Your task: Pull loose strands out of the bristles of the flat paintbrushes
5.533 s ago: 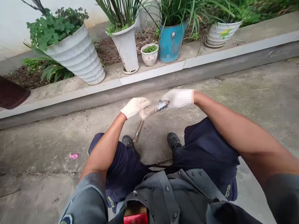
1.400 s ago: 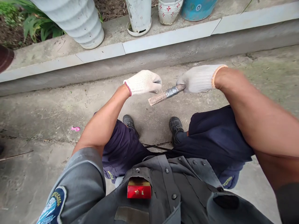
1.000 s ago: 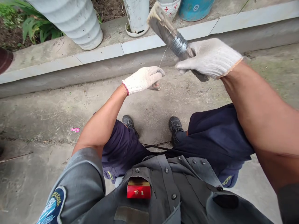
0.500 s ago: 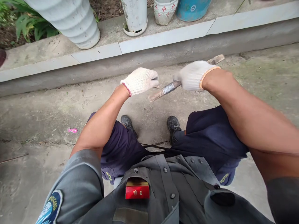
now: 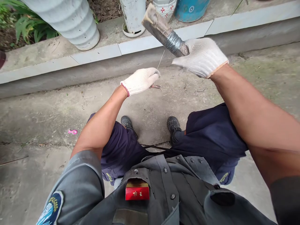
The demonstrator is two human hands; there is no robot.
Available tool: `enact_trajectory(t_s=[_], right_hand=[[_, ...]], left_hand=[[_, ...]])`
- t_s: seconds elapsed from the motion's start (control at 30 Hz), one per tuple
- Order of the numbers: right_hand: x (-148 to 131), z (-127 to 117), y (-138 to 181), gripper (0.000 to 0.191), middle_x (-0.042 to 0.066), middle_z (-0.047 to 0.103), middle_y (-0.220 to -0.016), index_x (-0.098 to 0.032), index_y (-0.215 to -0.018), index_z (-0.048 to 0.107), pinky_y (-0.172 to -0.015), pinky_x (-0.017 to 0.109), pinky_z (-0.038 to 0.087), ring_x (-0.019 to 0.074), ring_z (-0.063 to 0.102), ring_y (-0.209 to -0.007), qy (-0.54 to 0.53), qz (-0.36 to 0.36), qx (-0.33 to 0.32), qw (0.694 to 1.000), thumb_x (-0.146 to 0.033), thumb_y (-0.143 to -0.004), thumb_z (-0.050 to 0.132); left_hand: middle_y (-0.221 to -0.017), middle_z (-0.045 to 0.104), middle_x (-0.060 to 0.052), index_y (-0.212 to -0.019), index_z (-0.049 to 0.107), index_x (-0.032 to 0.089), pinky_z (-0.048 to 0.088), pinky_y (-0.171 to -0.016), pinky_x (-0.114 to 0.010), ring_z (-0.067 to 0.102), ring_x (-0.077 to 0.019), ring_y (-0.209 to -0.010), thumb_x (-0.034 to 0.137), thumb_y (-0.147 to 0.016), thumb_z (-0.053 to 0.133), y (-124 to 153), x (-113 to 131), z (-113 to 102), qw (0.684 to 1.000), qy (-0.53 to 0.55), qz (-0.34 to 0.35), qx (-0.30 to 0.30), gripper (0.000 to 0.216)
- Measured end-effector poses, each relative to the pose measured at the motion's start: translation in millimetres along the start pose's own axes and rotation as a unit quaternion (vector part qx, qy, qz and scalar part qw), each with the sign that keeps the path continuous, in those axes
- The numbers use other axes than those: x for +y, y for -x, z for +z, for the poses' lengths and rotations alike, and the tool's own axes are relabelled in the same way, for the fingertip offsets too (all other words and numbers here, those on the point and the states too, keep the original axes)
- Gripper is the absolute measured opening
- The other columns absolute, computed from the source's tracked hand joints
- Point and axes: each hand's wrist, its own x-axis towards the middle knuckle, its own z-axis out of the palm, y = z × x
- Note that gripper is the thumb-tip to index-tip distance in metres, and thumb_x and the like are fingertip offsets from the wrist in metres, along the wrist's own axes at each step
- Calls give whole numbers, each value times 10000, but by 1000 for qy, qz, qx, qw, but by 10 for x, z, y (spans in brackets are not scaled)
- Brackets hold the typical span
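Observation:
Both of my hands wear white knit gloves. My right hand (image 5: 201,56) is closed round one end of a short wooden stick (image 5: 156,23) that points up and to the left. A band of thin grey wire (image 5: 172,41) is wound round the stick just above the glove. A single strand of the wire runs down from the coil to my left hand (image 5: 140,80), which is closed in a pinch on it, lower and to the left. A small metal tool tip (image 5: 156,86) shows just beyond the left hand's fingers.
I sit low over a concrete floor (image 5: 47,109), knees apart, shoes (image 5: 173,124) between them. A raised kerb (image 5: 98,53) ahead carries a ribbed white pot (image 5: 67,22), a tall white pot (image 5: 132,14), a small patterned pot and a blue pot (image 5: 189,6). A pink scrap (image 5: 72,132) lies left.
My right hand has swung the stick up from lying low and pointing left, so its free end now points up toward the pots. The left hand keeps its pinch on the wire, almost still.

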Motion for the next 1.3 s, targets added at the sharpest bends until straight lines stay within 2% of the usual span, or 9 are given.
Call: enact_trajectory(t_s=[0.1,0.3,0.4,0.53,0.63,0.77,1.0,1.17,1.3], right_hand=[[-1,67,-78,267,176,684,-919,-171,-1064,679,-758,435,469,305,637,-892,103,45,3,994,-388,-936,590],[-65,261,-10,141,184,676,-963,-149,-882,664,-979,654,391,435,600,-1137,140,55,-152,977,-279,-869,716],[-26,319,37,184,118,639,-815,-164,-767,628,-949,562,416,368,612,-1048,132,-20,-233,963,-282,-818,760],[122,290,66,147,-7,569,-697,-174,-798,649,-747,331,384,154,524,-733,98,-143,-349,921,-299,-829,720],[206,192,97,189,-36,532,-691,-174,-826,640,-656,293,313,103,407,-655,2,-168,-327,930,-354,-859,687],[146,33,129,340,10,612,-756,-277,-957,674,-644,331,392,209,520,-742,-68,-106,-217,968,-580,-814,727],[-10,-5,4,356,116,676,-892,-203,-1079,681,-767,383,451,257,618,-864,64,3,12,998,-512,-954,553],[-30,149,-5,203,203,684,-946,-125,-1011,694,-862,556,479,372,657,-973,166,70,-113,977,-251,-855,668],[-52,301,107,95,136,654,-807,-151,-767,651,-927,519,436,351,639,-1014,165,5,-219,962,-196,-786,732]], left_hand=[[-792,703,-48,-1149,731,160,480,-838,-340,664,-217,-830,287,-994,422,4,40,22,999,-27,-12,-15,368],[-791,717,-83,-906,787,200,452,-790,-352,682,-260,-894,318,-923,511,-74,-35,56,995,-94,-7,-20,301],[-818,729,-76,-905,801,206,448,-790,-348,681,-251,-903,342,-895,547,-65,-8,57,995,-92,-5,-24,287],[-839,731,-55,-934,804,192,464,-799,-331,665,-228,-893,365,-877,581,-22,14,51,998,-47,5,-33,288],[-912,739,-61,-966,786,164,488,-808,-333,666,-227,-915,378,-914,553,-14,-34,48,999,27,11,-35,320],[-1031,747,-89,-1024,753,153,501,-879,-331,664,-228,-998,412,-980,503,-17,-30,30,996,86,28,-19,363],[-839,718,-57,-1114,740,155,491,-841,-345,660,-217,-856,298,-983,437,1,111,22,1000,11,-13,-19,360],[-733,681,-62,-911,763,180,464,-780,-334,657,-232,-830,314,-927,495,-40,-6,108,998,-50,-1,-32,300],[-702,673,-53,-823,769,213,451,-733,-330,652,-228,-811,335,-868,554,-28,10,157,997,-56,-10,-54,251]])
